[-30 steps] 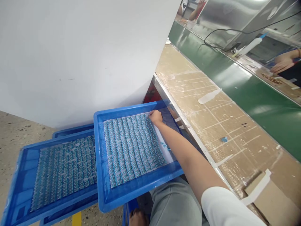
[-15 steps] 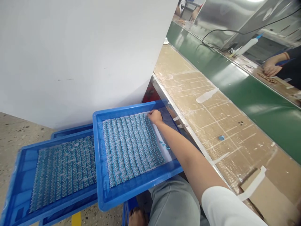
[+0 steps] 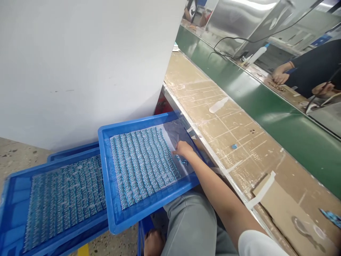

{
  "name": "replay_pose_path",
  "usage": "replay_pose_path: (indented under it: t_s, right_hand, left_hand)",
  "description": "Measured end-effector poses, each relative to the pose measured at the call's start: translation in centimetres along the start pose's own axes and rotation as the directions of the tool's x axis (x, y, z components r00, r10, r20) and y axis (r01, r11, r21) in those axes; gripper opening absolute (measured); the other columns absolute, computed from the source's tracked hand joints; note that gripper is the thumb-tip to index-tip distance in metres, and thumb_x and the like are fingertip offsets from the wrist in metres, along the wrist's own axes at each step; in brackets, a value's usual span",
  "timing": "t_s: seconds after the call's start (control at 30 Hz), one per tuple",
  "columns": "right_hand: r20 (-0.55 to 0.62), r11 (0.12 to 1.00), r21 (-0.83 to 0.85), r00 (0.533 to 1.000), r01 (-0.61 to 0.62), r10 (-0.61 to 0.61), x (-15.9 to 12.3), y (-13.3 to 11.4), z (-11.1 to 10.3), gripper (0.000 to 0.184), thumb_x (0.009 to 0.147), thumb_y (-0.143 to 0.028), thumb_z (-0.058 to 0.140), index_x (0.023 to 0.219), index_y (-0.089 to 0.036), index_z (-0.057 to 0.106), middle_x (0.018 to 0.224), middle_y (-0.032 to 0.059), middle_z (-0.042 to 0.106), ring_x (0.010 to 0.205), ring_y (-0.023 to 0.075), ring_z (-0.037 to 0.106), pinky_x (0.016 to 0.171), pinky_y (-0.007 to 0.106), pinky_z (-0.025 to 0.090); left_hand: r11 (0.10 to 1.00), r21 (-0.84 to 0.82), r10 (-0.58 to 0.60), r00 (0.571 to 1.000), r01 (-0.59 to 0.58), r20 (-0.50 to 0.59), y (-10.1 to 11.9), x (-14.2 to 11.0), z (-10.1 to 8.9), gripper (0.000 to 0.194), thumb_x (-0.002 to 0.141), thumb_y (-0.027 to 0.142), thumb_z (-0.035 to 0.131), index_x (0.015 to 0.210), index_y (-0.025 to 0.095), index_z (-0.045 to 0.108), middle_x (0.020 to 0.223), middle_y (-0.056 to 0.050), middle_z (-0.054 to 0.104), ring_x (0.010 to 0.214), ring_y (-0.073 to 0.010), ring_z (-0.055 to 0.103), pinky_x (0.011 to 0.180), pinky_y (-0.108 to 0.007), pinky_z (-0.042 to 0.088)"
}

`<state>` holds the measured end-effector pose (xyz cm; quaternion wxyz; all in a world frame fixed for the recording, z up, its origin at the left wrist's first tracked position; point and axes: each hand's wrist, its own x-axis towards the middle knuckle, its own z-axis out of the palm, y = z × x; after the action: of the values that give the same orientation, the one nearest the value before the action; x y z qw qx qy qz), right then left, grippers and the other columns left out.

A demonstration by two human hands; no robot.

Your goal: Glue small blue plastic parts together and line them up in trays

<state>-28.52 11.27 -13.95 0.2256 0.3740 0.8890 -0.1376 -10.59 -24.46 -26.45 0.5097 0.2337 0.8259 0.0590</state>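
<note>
My right hand [image 3: 183, 148] is over the right part of a blue plastic tray [image 3: 133, 218], its fingers closed in a pinch. Something thin and blurred rises by the fingertips, too unclear to name. Beneath and beside this hand, a few loose small teal pieces [image 3: 183, 161] lie on the bare strip of the white sheet [image 3: 165, 134]. Left of it, many small teal pieces [image 3: 144, 163] stand in close rows on that sheet. My left hand [image 3: 153, 242] is low at the bottom edge, curled beside a blue edge; its fingertips are hidden.
Another blue tray [image 3: 16, 199] with similar rows sits at the left, on stacked trays. A white panel [image 3: 85, 64] rises behind. Along the right runs a brown worktable [image 3: 202, 85] beside a green belt [image 3: 239, 89]. A co-worker's hands [image 3: 281, 76] are across it.
My right hand has left the top end of the rightmost row and moved down and right, over the bare sheet by the loose pieces. The view has shifted slightly right.
</note>
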Motion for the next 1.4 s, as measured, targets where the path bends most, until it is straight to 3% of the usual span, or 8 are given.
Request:
replay_pose_path:
  t_s: [0.33,0.67,0.83,1.07,1.27,1.4]
  right_hand:
    - [-0.006,0.998,0.034,0.999,0.054,-0.054,0.2,1.5,2.5,0.021,0.057,-0.019,0.082,0.074,-0.011,0.07,0.067,0.0078,0.068,0.071,0.0199,0.066,0.064,0.021,0.048]
    - [-0.179,0.981,0.104,0.973,0.166,-0.146,3.6,1.2,2.1,0.026,0.069,-0.018,0.072,0.095,-0.019,0.07,0.088,0.0027,0.071,0.081,0.0158,0.066,0.074,0.018,0.047]
    - [-0.27,0.984,0.155,0.962,0.089,-0.044,3.0,1.3,2.4,0.021,0.082,-0.031,0.059,0.093,-0.018,0.071,0.093,0.0083,0.072,0.088,0.0212,0.066,0.076,0.024,0.047]
    - [-0.249,0.966,0.256,0.968,0.028,0.038,2.6,1.1,4.5,0.034,0.074,-0.046,0.066,0.091,-0.016,0.072,0.085,0.0083,0.072,0.083,0.0221,0.068,0.071,0.024,0.048]
    - [-0.209,0.951,0.308,0.976,0.01,0.058,3.3,0.7,4.7,0.031,0.075,-0.041,0.064,0.091,-0.016,0.072,0.066,0.0032,0.07,0.068,0.0174,0.068,0.061,0.02,0.047]
    - [-0.233,0.96,0.281,0.97,0.005,0.063,2.8,1.2,4.1,0.024,0.069,-0.029,0.067,0.089,-0.017,0.072,0.081,0.0064,0.072,0.079,0.0213,0.068,0.065,0.022,0.048]
  left_hand:
    - [1.0,-0.01,0.0,1.0,-0.001,-0.021,0.0,0.0,0.2,0.035,0.085,0.027,0.036,0.095,0.021,0.069,0.104,-0.012,0.07,0.101,-0.0221,0.063,0.094,-0.037,0.041]
    - [1.0,-0.009,-0.001,1.0,0.0,-0.015,0.3,-0.4,-0.4,0.036,0.084,0.027,0.037,0.097,0.021,0.07,0.104,-0.012,0.07,0.101,-0.0229,0.063,0.093,-0.037,0.041]
    - [1.0,-0.007,-0.015,1.0,0.015,-0.005,0.3,-0.3,-0.4,0.036,0.084,0.027,0.037,0.097,0.021,0.07,0.105,-0.012,0.07,0.101,-0.0227,0.063,0.092,-0.037,0.041]
    - [1.0,0.005,-0.018,1.0,0.018,0.01,0.4,-0.3,-0.5,0.036,0.085,0.027,0.036,0.097,0.022,0.069,0.107,-0.012,0.069,0.102,-0.0227,0.062,0.093,-0.036,0.041]
    - [1.0,-0.011,-0.017,1.0,0.017,-0.001,0.4,-0.4,-0.6,0.034,0.084,0.026,0.038,0.093,0.021,0.07,0.104,-0.011,0.07,0.101,-0.0228,0.063,0.093,-0.036,0.041]
    - [1.0,-0.013,-0.026,1.0,0.026,-0.004,0.5,-0.4,-0.6,0.035,0.083,0.025,0.037,0.095,0.021,0.07,0.104,-0.012,0.07,0.102,-0.0229,0.062,0.093,-0.036,0.041]
